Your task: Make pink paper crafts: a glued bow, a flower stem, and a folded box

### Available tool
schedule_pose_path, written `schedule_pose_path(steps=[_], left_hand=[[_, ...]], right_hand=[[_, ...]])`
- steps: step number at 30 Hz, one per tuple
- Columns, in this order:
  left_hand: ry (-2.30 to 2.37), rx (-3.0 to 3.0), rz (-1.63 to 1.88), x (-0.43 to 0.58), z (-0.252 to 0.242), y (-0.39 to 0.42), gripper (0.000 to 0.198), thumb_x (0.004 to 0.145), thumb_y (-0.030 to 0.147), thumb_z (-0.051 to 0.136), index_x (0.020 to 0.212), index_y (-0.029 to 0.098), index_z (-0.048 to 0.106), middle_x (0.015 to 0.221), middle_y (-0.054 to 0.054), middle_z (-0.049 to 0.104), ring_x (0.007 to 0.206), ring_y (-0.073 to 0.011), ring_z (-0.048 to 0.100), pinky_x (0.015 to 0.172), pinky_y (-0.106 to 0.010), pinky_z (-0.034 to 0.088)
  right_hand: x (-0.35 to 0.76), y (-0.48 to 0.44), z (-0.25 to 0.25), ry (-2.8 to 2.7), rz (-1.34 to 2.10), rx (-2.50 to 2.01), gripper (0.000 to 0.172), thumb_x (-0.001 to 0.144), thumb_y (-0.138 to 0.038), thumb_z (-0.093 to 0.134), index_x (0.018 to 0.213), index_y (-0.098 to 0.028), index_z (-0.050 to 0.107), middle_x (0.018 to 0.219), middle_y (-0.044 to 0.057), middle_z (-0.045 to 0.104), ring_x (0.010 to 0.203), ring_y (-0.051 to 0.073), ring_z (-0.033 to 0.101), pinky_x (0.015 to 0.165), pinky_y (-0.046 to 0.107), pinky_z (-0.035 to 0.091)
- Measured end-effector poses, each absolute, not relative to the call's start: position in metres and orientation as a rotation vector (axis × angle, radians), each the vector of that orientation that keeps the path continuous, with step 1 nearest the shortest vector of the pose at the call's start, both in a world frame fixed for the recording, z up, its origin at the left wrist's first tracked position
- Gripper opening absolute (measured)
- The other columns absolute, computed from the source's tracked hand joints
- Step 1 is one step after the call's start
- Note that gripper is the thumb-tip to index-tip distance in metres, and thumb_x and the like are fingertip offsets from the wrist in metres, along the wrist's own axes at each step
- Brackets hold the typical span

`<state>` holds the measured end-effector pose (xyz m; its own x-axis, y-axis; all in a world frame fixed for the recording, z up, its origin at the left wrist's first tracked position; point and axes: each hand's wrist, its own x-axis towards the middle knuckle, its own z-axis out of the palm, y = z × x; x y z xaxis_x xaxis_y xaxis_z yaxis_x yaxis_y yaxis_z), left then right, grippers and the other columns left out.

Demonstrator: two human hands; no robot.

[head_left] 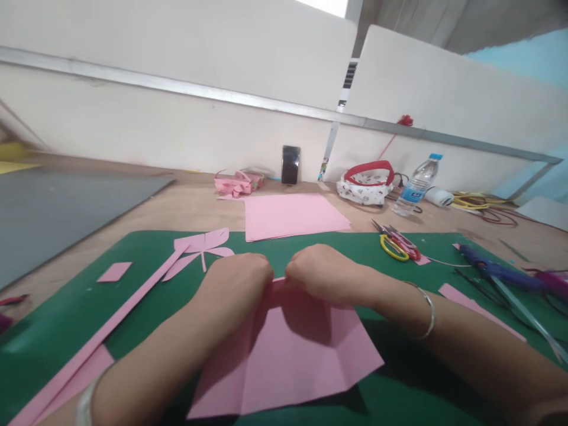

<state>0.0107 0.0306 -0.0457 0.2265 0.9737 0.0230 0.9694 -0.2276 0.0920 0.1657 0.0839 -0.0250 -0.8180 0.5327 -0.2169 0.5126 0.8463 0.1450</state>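
A creased sheet of pink paper (pixel 288 355) is held up off the green cutting mat (pixel 151 254), its near edge hanging toward me. My left hand (pixel 242 281) is closed on the far edge of the sheet, left of centre. Close beside it, my right hand (pixel 319 272) pinches the same edge, with a short strip of paper showing between the two. The fingertips of both hands are mostly hidden behind the knuckles. Left of my left hand lie a long pink paper strip (pixel 128 302) and a pink paper butterfly-like cutout (pixel 202 248).
Beyond the mat lie a stack of pink paper (pixel 293 216), a folded pink paper piece (pixel 237 184) and an upright phone (pixel 290 165). To the right are scissors (pixel 394 245), a water bottle (pixel 417 186), a white pouch (pixel 364 188) and a blue glue gun (pixel 497 269).
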Motion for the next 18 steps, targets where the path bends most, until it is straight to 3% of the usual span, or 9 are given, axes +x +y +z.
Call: schedule_pose_path(steps=[7, 14, 18], left_hand=[[1.920, 2.417, -0.048, 0.011, -0.035, 0.031, 0.015, 0.062, 0.025, 0.050, 0.052, 0.023, 0.038, 0.050, -0.001, 0.044, 0.048, -0.0174, 0.045, 0.046, -0.030, 0.024], [1.927, 2.340, -0.051, 0.010, -0.033, 0.041, 0.020, 0.059, 0.023, 0.050, 0.049, 0.022, 0.033, 0.051, 0.000, 0.043, 0.049, -0.0169, 0.044, 0.046, -0.031, 0.023], [1.874, 2.235, -0.031, 0.001, -0.033, 0.035, 0.015, 0.065, 0.022, 0.042, 0.050, 0.022, 0.040, 0.052, 0.001, 0.051, 0.049, -0.0158, 0.049, 0.046, -0.029, 0.024]], right_hand=[[0.167, 0.083, -0.017, 2.675, 0.147, 0.911, 0.012, 0.069, -0.003, 0.057, 0.064, -0.013, 0.062, 0.062, 0.004, 0.061, 0.052, 0.012, 0.047, 0.045, 0.026, 0.023], [0.170, 0.084, -0.022, 2.803, 0.164, 0.868, 0.014, 0.079, -0.006, 0.049, 0.077, -0.014, 0.061, 0.079, 0.006, 0.064, 0.064, 0.013, 0.050, 0.050, 0.026, 0.024], [0.172, 0.087, -0.024, 2.822, 0.098, 0.806, 0.013, 0.079, -0.010, 0.049, 0.073, -0.016, 0.058, 0.070, 0.002, 0.061, 0.056, 0.011, 0.044, 0.048, 0.025, 0.023]])
